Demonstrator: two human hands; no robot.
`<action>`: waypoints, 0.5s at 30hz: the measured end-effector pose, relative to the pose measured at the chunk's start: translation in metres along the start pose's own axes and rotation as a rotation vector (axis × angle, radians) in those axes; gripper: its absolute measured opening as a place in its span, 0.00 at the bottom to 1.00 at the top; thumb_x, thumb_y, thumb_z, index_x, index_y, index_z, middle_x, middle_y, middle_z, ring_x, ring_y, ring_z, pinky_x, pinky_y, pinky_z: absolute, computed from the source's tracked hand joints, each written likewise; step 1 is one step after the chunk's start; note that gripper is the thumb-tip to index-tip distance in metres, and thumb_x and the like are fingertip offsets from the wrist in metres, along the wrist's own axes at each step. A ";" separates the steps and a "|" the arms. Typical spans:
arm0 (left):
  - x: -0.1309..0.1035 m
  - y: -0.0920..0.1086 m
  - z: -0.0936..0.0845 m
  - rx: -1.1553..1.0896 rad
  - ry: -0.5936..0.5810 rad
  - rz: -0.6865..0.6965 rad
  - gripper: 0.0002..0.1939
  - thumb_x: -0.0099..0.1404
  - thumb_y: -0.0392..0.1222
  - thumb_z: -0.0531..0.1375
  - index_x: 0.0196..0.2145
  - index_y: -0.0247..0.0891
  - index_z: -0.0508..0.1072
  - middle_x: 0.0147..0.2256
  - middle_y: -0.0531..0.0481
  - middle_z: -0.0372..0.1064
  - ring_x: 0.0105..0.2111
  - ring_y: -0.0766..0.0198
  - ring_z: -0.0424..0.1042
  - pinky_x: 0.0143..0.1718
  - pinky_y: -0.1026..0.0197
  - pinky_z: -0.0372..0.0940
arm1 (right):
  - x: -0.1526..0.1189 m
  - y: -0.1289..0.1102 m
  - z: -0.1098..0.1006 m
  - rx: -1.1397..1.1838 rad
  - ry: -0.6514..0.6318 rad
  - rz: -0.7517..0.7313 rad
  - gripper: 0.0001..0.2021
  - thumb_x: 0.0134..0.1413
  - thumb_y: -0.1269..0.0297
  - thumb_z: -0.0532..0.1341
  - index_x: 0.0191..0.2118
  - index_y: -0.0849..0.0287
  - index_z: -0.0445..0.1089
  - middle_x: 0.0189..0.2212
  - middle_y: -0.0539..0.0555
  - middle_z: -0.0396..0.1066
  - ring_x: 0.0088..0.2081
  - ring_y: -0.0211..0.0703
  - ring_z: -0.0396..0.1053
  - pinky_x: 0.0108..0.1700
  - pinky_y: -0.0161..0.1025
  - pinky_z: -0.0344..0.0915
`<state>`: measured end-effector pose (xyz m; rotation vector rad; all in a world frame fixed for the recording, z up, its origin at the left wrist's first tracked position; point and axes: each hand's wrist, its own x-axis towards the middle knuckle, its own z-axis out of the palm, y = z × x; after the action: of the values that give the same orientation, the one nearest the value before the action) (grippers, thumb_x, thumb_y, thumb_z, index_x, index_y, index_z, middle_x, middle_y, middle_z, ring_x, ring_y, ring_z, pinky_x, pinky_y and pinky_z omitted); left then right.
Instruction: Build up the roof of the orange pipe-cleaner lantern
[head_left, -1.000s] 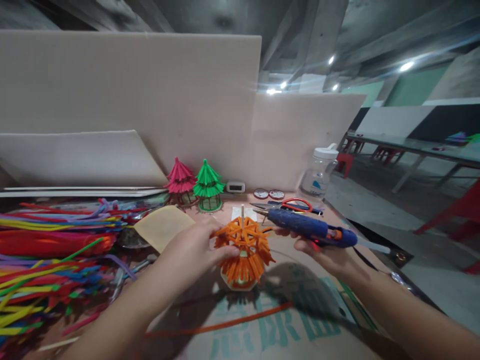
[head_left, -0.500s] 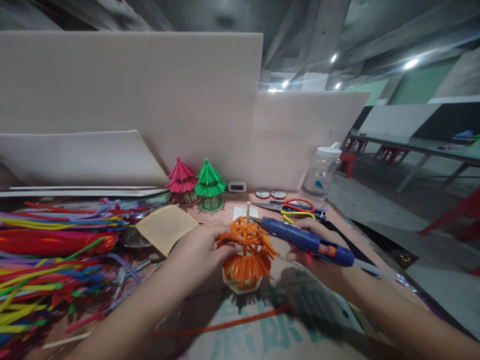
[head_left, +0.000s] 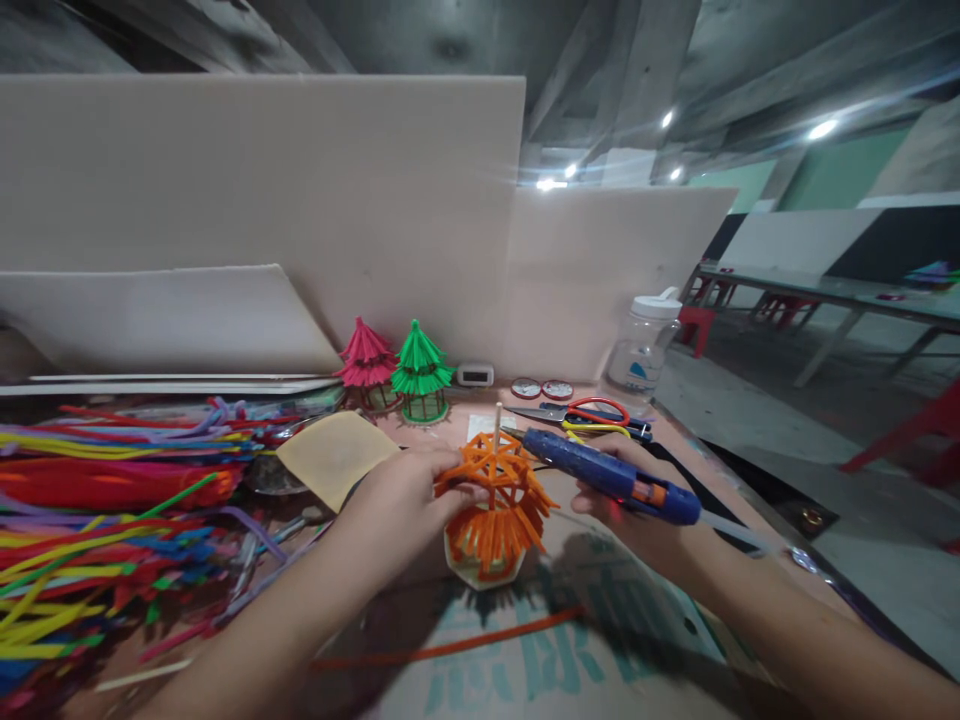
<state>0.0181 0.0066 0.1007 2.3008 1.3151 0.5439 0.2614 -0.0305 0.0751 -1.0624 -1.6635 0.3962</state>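
Note:
My left hand (head_left: 420, 500) pinches the side of a small orange pavilion model (head_left: 499, 525) made of pipe cleaners, with an open-framed upper tier and a fringed roof below. A thin wooden stick (head_left: 498, 420) rises from its middle, and a pale polygonal base shows underneath. In my right hand (head_left: 637, 490) is a blue hot glue gun (head_left: 607, 472), its nozzle pointing left close beside the stick, with a clear glue stick out of its back end. An orange pipe cleaner (head_left: 450, 648) lies on the printed board in front.
Bundles of coloured pipe cleaners (head_left: 112, 480) cover the left side. Behind stand a pink model (head_left: 367, 355), a green model (head_left: 421, 370) and a small display (head_left: 475, 375). Scissors (head_left: 596, 411) and a clear bottle (head_left: 641, 350) are at right; white panels (head_left: 300, 200) rise behind.
The glue gun's nozzle has shifted slightly right and now sits a little apart from the stick. My left hand keeps its hold on the orange model. The view has tilted slightly.

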 end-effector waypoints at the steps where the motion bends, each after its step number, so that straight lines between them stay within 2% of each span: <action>1: 0.000 0.000 0.000 -0.002 0.002 0.004 0.10 0.62 0.44 0.58 0.31 0.41 0.78 0.29 0.51 0.75 0.33 0.58 0.71 0.31 0.62 0.59 | 0.001 -0.001 0.000 -0.006 -0.003 0.007 0.15 0.44 0.50 0.71 0.32 0.52 0.70 0.21 0.47 0.72 0.21 0.41 0.69 0.25 0.36 0.67; 7: 0.000 -0.001 0.003 0.007 0.003 -0.005 0.10 0.62 0.43 0.57 0.30 0.41 0.78 0.30 0.50 0.76 0.33 0.58 0.72 0.32 0.61 0.61 | 0.002 -0.003 0.002 0.003 0.009 -0.014 0.15 0.44 0.49 0.70 0.31 0.51 0.69 0.20 0.47 0.70 0.21 0.42 0.68 0.26 0.38 0.68; 11: -0.001 -0.001 0.003 0.021 0.010 -0.002 0.10 0.62 0.43 0.57 0.30 0.42 0.78 0.30 0.50 0.77 0.33 0.58 0.72 0.32 0.61 0.61 | 0.002 -0.002 0.001 -0.011 -0.038 0.036 0.15 0.44 0.49 0.70 0.31 0.51 0.68 0.20 0.48 0.70 0.22 0.43 0.69 0.25 0.38 0.67; 15: -0.002 0.000 0.002 0.029 0.005 0.002 0.10 0.62 0.43 0.57 0.30 0.41 0.77 0.30 0.50 0.76 0.32 0.58 0.72 0.31 0.61 0.61 | 0.002 -0.002 0.001 0.010 -0.027 0.043 0.15 0.44 0.51 0.71 0.31 0.51 0.68 0.21 0.48 0.71 0.23 0.44 0.70 0.26 0.38 0.68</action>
<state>0.0181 0.0048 0.0989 2.3261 1.3318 0.5351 0.2592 -0.0299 0.0769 -1.0917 -1.6628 0.4479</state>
